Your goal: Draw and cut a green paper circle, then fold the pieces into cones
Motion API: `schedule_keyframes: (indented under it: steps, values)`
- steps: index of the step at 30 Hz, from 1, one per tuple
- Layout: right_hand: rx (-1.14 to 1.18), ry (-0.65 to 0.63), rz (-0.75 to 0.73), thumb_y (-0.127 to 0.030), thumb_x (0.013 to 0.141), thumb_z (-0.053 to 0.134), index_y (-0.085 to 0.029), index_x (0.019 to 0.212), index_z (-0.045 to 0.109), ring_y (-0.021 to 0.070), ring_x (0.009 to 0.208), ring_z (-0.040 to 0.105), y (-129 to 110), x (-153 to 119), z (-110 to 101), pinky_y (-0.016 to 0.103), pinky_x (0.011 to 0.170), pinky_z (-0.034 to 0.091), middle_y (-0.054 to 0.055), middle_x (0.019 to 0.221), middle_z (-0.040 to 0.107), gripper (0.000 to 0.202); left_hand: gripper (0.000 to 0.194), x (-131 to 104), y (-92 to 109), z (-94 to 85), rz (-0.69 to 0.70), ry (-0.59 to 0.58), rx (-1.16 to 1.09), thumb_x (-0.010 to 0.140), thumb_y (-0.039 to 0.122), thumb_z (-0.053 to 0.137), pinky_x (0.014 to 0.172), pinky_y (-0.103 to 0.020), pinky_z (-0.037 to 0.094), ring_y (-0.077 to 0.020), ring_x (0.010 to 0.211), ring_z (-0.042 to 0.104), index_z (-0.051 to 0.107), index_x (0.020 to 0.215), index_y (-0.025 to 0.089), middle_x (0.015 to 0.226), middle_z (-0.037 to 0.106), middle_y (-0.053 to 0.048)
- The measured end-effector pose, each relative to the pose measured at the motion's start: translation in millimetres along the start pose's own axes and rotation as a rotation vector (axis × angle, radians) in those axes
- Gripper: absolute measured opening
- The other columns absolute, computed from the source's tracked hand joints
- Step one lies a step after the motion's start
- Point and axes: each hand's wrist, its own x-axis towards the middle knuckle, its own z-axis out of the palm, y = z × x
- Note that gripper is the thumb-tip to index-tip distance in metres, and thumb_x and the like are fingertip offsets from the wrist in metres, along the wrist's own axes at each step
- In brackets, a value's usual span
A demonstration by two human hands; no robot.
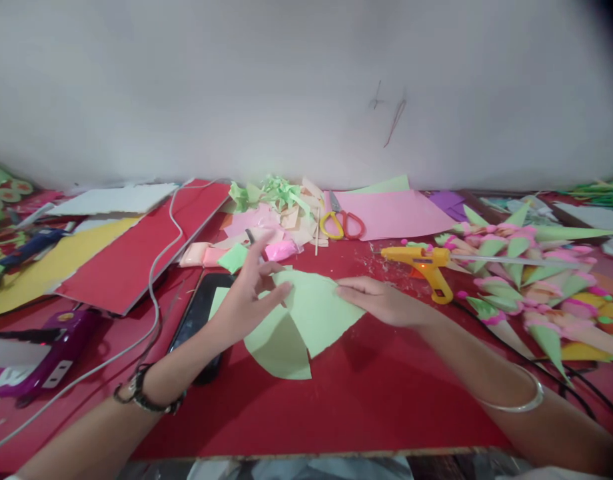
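A light green paper piece [319, 310] is pinched at its right edge by my right hand [374, 300]. My left hand [251, 290] is over its upper left corner, fingers apart, the thumb close to the paper; whether it touches is unclear. Beneath lies another light green paper piece with a curved edge [279, 343], on the red tabletop [336, 413]. A dark phone [199, 310] lies partly under my left forearm and the paper.
Yellow-and-red scissors [342, 223] and pink paper [406, 213] lie near the wall. To the right are a yellow glue gun [426, 267] and paper flowers [521, 260]. A red board [146, 247], a white cable [154, 300] and a purple power strip [61, 347] are left.
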Motion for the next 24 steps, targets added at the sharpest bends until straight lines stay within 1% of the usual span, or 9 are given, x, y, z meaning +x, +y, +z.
schedule_keyframes:
  steps: [3,6,9,11,14,17,19,21,24]
  values:
    - [-0.124,-0.07,-0.03,-0.048,0.084,0.038,-0.019,0.079,0.062,0.0145,0.069,0.052,3,-1,-9,0.026,0.061,0.041,0.001,0.073,0.058,0.038,0.036,-4,-6,-3.2,0.156,-0.197,0.273,0.082,0.019,0.042,0.077,-0.028,0.048,-0.0147,0.089,0.056,0.046,0.118,0.025,0.108,0.056,-0.005]
    - [-0.237,-0.193,-0.051,-0.045,0.086,0.035,-0.017,0.067,0.053,0.0107,0.058,0.042,2,1,-15,0.024,0.054,0.034,-0.002,0.061,0.046,0.039,0.047,-7,-12,-2.9,0.281,-0.322,0.499,0.078,0.008,0.038,0.083,-0.028,0.044,-0.0158,0.1,0.053,0.044,0.121,0.025,0.111,0.055,-0.005]
    - [-0.349,-0.261,-0.117,-0.041,0.088,0.035,-0.017,0.059,0.043,0.0089,0.053,0.034,2,7,-15,0.023,0.05,0.028,-0.005,0.057,0.035,0.038,0.047,-10,-17,-1.5,0.452,-0.369,0.769,0.078,0.005,0.039,0.08,-0.03,0.043,-0.0169,0.096,0.054,0.045,0.12,0.025,0.107,0.057,-0.005]
    - [-0.426,-0.269,-0.184,-0.038,0.089,0.035,-0.017,0.059,0.042,0.0093,0.054,0.036,3,12,-11,0.023,0.052,0.028,-0.004,0.058,0.037,0.037,0.042,-10,-19,0.5,0.588,-0.357,0.925,0.081,0.007,0.041,0.081,-0.032,0.041,-0.0177,0.094,0.054,0.047,0.117,0.027,0.106,0.058,-0.005]
    - [-0.559,-0.145,-0.277,-0.035,0.088,0.038,-0.017,0.066,0.048,0.012,0.063,0.045,8,17,-3,0.024,0.059,0.033,0.0,0.068,0.047,0.03,0.027,-11,-19,6.9,0.735,-0.374,0.996,0.085,0.01,0.041,0.08,-0.031,0.038,-0.0162,0.09,0.054,0.055,0.105,0.023,0.101,0.06,-0.005]
    - [-0.692,0.077,-0.332,-0.031,0.086,0.046,-0.017,0.081,0.053,0.0166,0.078,0.048,9,12,1,0.028,0.07,0.037,0.005,0.084,0.053,0.016,0.019,-13,-19,16.4,0.738,-0.466,1.003,0.086,0.01,0.04,0.071,-0.029,0.038,-0.0147,0.077,0.055,0.058,0.09,0.017,0.084,0.061,-0.004]
    - [-0.731,0.146,-0.341,-0.029,0.084,0.048,-0.018,0.088,0.054,0.0186,0.084,0.049,7,1,1,0.031,0.075,0.038,0.007,0.09,0.054,0.013,0.017,-16,-19,22.6,0.687,-0.511,1.025,0.085,0.01,0.041,0.066,-0.03,0.038,-0.0149,0.071,0.054,0.057,0.087,0.016,0.078,0.059,-0.004]
    - [-0.703,0.135,-0.31,-0.026,0.085,0.047,-0.019,0.088,0.056,0.0183,0.084,0.05,5,-14,2,0.031,0.075,0.039,0.007,0.089,0.056,0.012,0.014,-20,-19,28.1,0.651,-0.524,1.041,0.083,0.012,0.043,0.064,-0.03,0.037,-0.0159,0.069,0.054,0.056,0.087,0.015,0.078,0.059,-0.004]
    - [-0.609,0.039,-0.232,-0.025,0.084,0.049,-0.02,0.082,0.058,0.0163,0.08,0.053,10,-39,12,0.03,0.073,0.042,0.004,0.083,0.06,0.01,0.009,-25,-19,34.5,0.605,-0.499,1.038,0.079,0.019,0.051,0.061,-0.031,0.037,-0.0177,0.069,0.054,0.056,0.086,0.016,0.077,0.059,-0.004]
